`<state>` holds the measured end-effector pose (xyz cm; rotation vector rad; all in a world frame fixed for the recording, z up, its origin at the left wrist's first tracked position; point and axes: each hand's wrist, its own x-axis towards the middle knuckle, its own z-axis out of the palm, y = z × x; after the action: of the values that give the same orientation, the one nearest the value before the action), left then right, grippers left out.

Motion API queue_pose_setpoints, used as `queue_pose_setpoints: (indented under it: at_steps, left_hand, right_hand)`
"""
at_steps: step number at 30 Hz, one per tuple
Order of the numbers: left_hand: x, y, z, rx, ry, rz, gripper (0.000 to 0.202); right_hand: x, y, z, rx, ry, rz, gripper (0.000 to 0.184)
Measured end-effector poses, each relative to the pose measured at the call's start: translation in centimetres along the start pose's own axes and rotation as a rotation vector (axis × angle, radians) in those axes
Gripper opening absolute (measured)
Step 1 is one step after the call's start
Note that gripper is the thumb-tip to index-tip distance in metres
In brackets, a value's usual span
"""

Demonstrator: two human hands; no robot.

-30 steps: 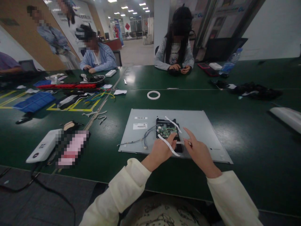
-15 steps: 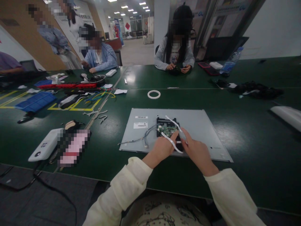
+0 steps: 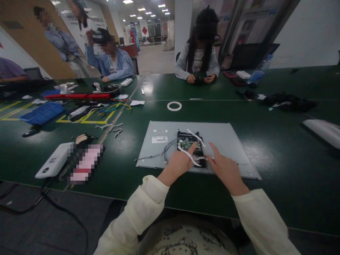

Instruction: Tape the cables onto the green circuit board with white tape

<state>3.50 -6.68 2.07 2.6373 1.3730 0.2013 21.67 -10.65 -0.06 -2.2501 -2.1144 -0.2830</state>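
Panel (image 3: pixel 223 139) on table (image 3: pixel 287 166) | board (image 3: pixel 186 145) on panel | ring (image 3: pixel 174 109) behind panel | tray (image 3: pixel 41 113) far left | bottle (image 3: pixel 258 73) back right

Panel (image 3: pixel 223 135): smooth, matt, metal-looking. Tabletop (image 3: pixel 265 148): smooth, glossy. Tray (image 3: pixel 44 117): plastic-looking. Sleeves (image 3: pixel 145 198): matt, wrinkled cloth.

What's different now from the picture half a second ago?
The right hand has drawn a little right, its index finger now stretched out. Farther off, a blue-sleeved person's hand has risen high. The grey panel and white ring look unmoved.
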Motion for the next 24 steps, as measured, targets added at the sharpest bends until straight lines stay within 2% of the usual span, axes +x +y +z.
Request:
queue_pose_setpoints:
  at_steps: [4,6,8,10,13,18,21,24]
  left_hand:
    - [-1.1,-0.2,-0.3,0.055,-0.006,-0.024,0.057]
    - [-1.6,-0.1,-0.5,0.065,0.013,-0.035,0.057]
    - [-1.9,0.1,-0.7,0.057,0.039,-0.033,0.056]
    - [-2.1,0.3,-0.9,0.044,0.059,-0.027,0.056]
    - [-2.2,0.3,-1.3,0.047,0.059,-0.032,0.054]
    - [-2.6,0.0,-1.2,0.092,0.05,-0.018,0.056]
    - [-3.0,-0.5,-1.0,0.095,0.056,0.011,0.057]
    - [-3.2,-1.8,-1.3,0.112,0.066,-0.015,0.056]
  right_hand:
    - [-0.5,0.3,-0.4,-0.005,0.031,0.034,0.051]
    - [-0.9,0.3,-0.9,0.098,0.064,0.07,0.049]
    - [-1.4,-0.1,-1.7,0.369,0.109,0.085,0.044]
    - [-2.2,-1.0,-2.7,0.742,0.105,0.076,0.041]
    - [-3.4,-2.8,-3.9,1.176,-0.05,0.031,0.042]
    - [-4.5,-5.5,-4.2,1.55,-0.313,0.019,0.055]
    - [-4.6,-6.1,-3.7,1.668,-0.359,0.029,0.056]
    - [-4.6,-6.1,-3.5,1.716,-0.342,0.048,0.051]
